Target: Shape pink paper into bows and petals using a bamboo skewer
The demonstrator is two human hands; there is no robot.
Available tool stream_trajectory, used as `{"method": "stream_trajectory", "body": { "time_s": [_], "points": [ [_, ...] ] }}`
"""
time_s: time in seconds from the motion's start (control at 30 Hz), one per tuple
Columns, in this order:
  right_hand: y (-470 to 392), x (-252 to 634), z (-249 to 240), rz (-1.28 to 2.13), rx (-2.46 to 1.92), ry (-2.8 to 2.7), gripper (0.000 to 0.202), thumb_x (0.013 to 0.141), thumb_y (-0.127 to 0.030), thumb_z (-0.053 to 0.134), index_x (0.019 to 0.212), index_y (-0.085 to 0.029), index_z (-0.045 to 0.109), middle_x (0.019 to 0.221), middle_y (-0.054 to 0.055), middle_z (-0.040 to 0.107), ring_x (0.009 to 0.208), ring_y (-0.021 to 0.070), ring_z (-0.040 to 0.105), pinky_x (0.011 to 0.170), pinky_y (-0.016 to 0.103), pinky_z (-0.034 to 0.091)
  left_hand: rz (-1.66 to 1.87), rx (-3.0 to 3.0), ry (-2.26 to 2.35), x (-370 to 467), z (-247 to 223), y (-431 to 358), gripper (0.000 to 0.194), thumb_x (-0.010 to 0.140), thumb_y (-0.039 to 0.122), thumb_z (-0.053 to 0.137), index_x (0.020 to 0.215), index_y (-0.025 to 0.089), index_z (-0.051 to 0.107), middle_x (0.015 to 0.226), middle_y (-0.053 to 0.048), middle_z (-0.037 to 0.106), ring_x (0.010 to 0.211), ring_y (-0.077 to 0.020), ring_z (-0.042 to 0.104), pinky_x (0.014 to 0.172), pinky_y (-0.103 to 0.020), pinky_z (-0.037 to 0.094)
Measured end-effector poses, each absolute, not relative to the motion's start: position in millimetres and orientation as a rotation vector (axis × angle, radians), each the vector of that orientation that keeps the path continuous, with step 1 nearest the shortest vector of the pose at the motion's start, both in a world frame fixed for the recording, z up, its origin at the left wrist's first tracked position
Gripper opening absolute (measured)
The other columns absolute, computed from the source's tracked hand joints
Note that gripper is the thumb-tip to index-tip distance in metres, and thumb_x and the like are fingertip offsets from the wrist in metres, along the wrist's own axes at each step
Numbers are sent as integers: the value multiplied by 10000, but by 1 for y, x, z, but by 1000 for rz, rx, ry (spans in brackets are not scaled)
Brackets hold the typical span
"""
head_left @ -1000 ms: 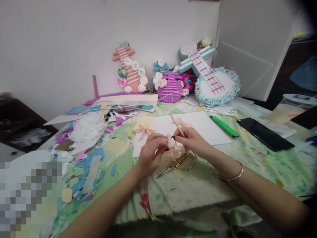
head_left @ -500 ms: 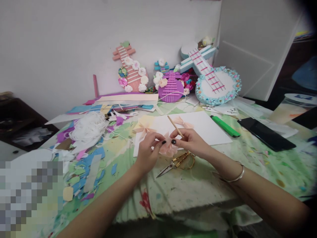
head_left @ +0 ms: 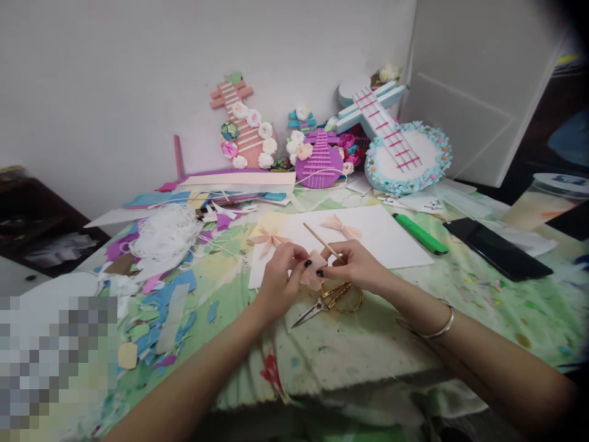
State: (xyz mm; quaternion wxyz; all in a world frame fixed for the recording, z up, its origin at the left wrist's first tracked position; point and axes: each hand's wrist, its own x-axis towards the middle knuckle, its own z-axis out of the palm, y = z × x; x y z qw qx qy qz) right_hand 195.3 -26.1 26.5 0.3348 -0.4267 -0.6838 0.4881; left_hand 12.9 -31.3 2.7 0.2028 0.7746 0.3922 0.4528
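Observation:
Between both hands is a pale pink paper flower (head_left: 313,279), held above the front edge of a white sheet (head_left: 381,236). My left hand (head_left: 283,279) pinches its left side between thumb and fingers. My right hand (head_left: 352,264) grips its right side, and a thin wooden stick (head_left: 315,233) pokes out up and leftward from that hand. Gold-handled scissors (head_left: 322,306) lie just below, blades pointing to the lower left. Two more pink gathered paper pieces rest behind the hands, one on the left (head_left: 269,239) and one on the right (head_left: 341,227).
To the right lie a green utility knife (head_left: 419,233) and a black phone (head_left: 499,248). White string (head_left: 163,236) is heaped on the left above paper scraps (head_left: 177,319). Decorated model lutes, one pink (head_left: 248,144), one purple (head_left: 318,166), one pale blue (head_left: 391,141), lean at the back.
The pink flower has been turned and squeezed narrower between my fingers. The stick in my right hand has tipped lower to the left. The view has shifted slightly.

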Motion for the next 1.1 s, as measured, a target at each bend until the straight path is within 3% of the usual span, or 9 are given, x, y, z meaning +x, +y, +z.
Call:
{"method": "stream_trajectory", "body": {
  "time_s": [0.17, 0.53, 0.73, 0.83, 0.93, 1.1],
  "points": [
    [-24, 197, 24, 1201, -1147, -1776, 84, 610, -179, 662, 639, -133, 598, 502, -55, 494, 438, 35, 347, 437, 188, 257, 1194, 2094, 1149, 11, 3, -28, 91, 778, 89, 460, 784, 177, 480, 798, -19, 533, 757, -151, 490, 694, -284, 400],
    [-22, 199, 18, 1103, -1129, -1805, 118, 613, -215, 667, 661, -132, 599, 653, -14, 569, 491, 50, 421, 452, 188, 316, 1126, 2082, 1196, 10, 0, -25, 98, 763, 87, 464, 776, 184, 475, 800, -14, 544, 781, -157, 502, 705, -285, 394],
    [-23, 199, 18, 1177, -1168, -1779, 125, 624, -230, 658, 671, -127, 602, 626, -10, 578, 474, 53, 435, 443, 188, 320, 1145, 2040, 1162, 11, 0, -26, 74, 786, 112, 471, 793, 182, 494, 791, -13, 548, 760, -150, 511, 703, -282, 399],
    [-23, 198, 19, 1192, -1145, -1746, 131, 628, -236, 667, 681, -128, 615, 667, 6, 612, 514, 76, 504, 464, 195, 367, 1161, 1949, 1064, 12, 1, -26, 38, 781, 168, 545, 807, 180, 520, 793, -14, 560, 763, -147, 527, 702, -275, 413],
    [-23, 199, 20, 1191, -1118, -1718, 161, 632, -267, 687, 680, -129, 620, 709, 23, 641, 554, 96, 548, 487, 205, 406, 1160, 1815, 1002, 13, 0, -25, 180, 714, 216, 657, 835, 176, 531, 813, -15, 568, 762, -141, 542, 679, -255, 431],
    [-20, 200, 16, 1153, -1179, -1735, 246, 668, -361, 682, 720, -127, 624, 675, 22, 625, 507, 86, 509, 456, 207, 363, 1149, 1616, 1010, 15, -4, -21, 225, 656, 243, 708, 799, 161, 555, 736, 5, 577, 664, -111, 538, 612, -229, 416]
  ]
}}
